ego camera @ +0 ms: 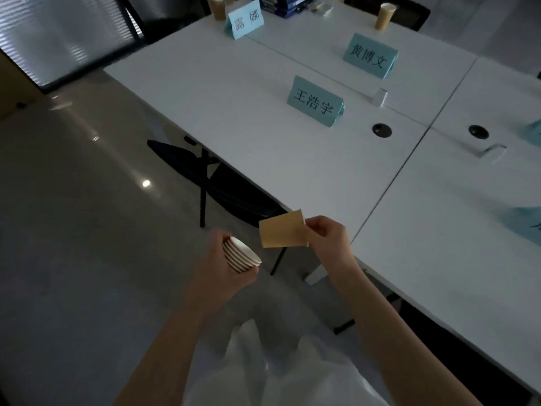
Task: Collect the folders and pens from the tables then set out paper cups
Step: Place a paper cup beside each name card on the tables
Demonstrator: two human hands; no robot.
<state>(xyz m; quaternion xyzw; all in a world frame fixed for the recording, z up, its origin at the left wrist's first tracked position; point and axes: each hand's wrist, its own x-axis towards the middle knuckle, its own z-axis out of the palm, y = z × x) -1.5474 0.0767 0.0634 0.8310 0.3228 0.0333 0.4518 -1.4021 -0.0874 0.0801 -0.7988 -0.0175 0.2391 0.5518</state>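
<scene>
My left hand (225, 268) grips a stack of several nested paper cups (241, 254), rims tilted up to the right, held over the floor beside the table. My right hand (325, 234) pinches the rim of a single tan paper cup (282, 232), lying sideways in the air just right of the stack and apart from it, at the near edge of the white table (234, 112). Two more tan cups stand upright at the far end, one at the back left (218, 7) and one at the back right (384, 15).
Teal name cards (314, 102) (370, 55) (245, 20) stand on the table. A dark stack of folders (285, 4) lies at the far end. A black chair (216, 183) sits under the table's left edge. A white plastic bag (278, 373) hangs below my arms.
</scene>
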